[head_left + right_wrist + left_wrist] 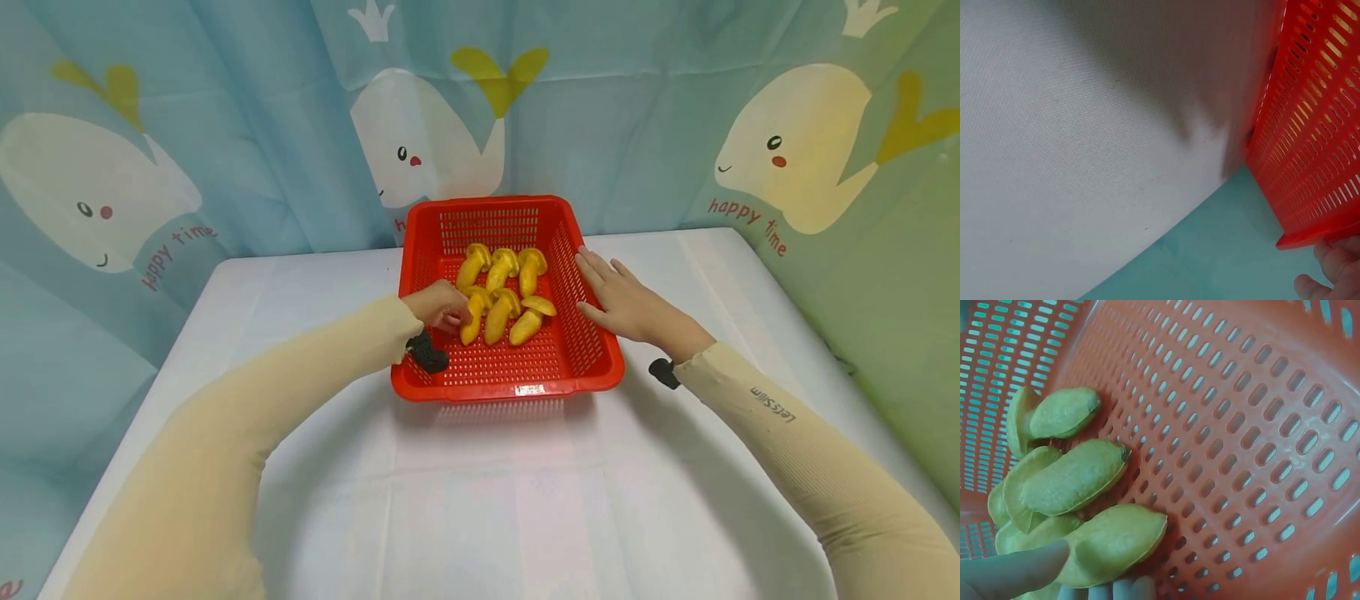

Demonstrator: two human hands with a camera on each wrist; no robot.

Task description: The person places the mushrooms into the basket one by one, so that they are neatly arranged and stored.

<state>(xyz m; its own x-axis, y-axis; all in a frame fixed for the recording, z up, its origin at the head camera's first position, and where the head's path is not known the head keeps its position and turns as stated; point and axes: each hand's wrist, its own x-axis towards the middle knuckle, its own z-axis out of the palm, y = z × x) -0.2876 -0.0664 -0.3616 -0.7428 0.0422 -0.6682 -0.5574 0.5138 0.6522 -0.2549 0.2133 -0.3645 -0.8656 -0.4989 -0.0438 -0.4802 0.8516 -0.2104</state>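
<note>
Inside a red perforated basket (491,392) lie several yellow toy-like mushrooms in two rows. My left hand (442,307) reaches over the basket's left rim and pinches the front-left mushroom (472,323). In the left wrist view the thumb (1022,569) presses on this mushroom's stem (1116,540), with the other fingertips curled under its near side. Two more front-row mushrooms, a middle one (498,318) and a right one (528,323), lie beside it. My right hand (633,307) has its fingers extended at the basket's right rim; its fingertips (1338,259) show there in the right wrist view.
The back row holds several mushrooms (502,268) near the basket's far wall. The basket stands on a white-covered table (480,500), close to its far edge. Behind it hangs a blue curtain (615,150) printed with whales.
</note>
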